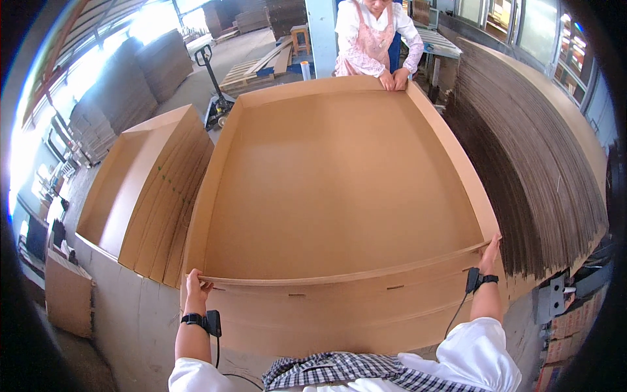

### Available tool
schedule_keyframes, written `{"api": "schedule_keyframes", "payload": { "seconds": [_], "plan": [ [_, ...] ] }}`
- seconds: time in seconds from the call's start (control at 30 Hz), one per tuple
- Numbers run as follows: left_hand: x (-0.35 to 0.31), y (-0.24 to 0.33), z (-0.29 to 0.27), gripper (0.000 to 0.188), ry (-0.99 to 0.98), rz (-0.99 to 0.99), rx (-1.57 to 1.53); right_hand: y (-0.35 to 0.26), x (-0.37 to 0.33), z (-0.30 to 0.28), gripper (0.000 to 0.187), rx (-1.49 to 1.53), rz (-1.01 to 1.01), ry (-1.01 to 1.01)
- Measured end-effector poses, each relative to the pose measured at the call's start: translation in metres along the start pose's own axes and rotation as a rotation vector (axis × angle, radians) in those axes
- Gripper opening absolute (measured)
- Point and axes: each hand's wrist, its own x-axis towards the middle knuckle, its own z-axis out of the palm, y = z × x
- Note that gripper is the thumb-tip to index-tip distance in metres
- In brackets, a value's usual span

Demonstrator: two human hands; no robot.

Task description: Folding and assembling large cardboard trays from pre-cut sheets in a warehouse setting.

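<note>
Currently both my hands are on the near edge of a big cardboard sheet (339, 189) with its sides folded up like a shallow tray. Left hand (194, 285) has its fingers closed over the near-left corner flap. Right hand (490, 251) is at the near-right corner, fingers extended along the edge and touching it; can't tell if they're actually clamped on it. Black wrist device (210, 322) with a cable on the left wrist, another one (475, 279) on the right.

Sheet lies flat on a stack of similar cardboard, spanning between me and another person (374, 39) at the far side, whose two hands rest on the far edge. Stack of folded boards (153, 196) just left of it. Tall pile of flat sheets (535, 163) on the right. Pallet jack (215, 98) further back left, on the floor.
</note>
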Motion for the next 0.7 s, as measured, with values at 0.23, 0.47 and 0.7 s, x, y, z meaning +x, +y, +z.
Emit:
{"api": "schedule_keyframes", "payload": {
  "seconds": [0.23,0.47,0.7],
  "plan": [
    [0.024,-0.014,-0.003,0.024,-0.017,-0.093,0.009,0.015,0.028,-0.017,0.076,0.035,0.062,-0.008],
    [0.005,-0.005,-0.003,0.021,-0.058,-0.043,0.011,0.002,0.013,0.001,0.081,-0.025,0.093,0.039],
    [0.048,-0.022,-0.018,0.028,-0.104,-0.025,-0.044,0.001,0.001,0.003,0.082,-0.075,0.03,-0.065]
  ]
}}
